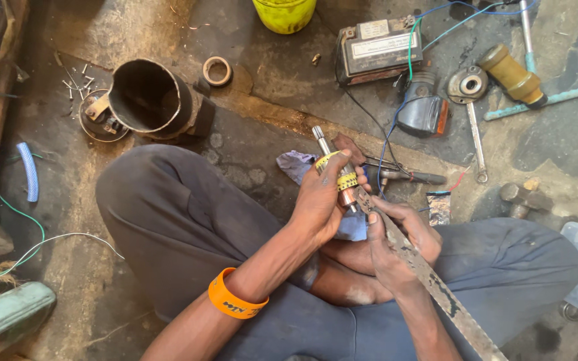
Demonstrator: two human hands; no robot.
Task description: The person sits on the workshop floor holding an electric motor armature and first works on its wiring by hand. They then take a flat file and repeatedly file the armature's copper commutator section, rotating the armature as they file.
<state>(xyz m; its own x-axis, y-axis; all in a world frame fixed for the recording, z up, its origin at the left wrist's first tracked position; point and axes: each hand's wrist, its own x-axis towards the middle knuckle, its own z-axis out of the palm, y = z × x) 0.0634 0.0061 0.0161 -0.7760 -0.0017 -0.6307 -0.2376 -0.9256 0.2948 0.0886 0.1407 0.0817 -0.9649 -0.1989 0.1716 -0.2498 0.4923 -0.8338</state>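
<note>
Over the lap: both hands at work on a small rotor.
Left hand (pixel 321 200): grasping rotor (pixel 338 171), yellow-banded, shaft up.
Right hand (pixel 396 241): gripping flat worn blade (pixel 429 277), tip on rotor's lower end.
Progress: looks mid-scrape; rotor not refitted, metal housing (pixel 148 100) lies apart on floor.

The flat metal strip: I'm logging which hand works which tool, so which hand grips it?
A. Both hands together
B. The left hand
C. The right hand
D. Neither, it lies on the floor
C. The right hand closes around the long, worn flat metal strip, its tip meeting the small shaft part with a yellow band, which the left hand holds.
</note>
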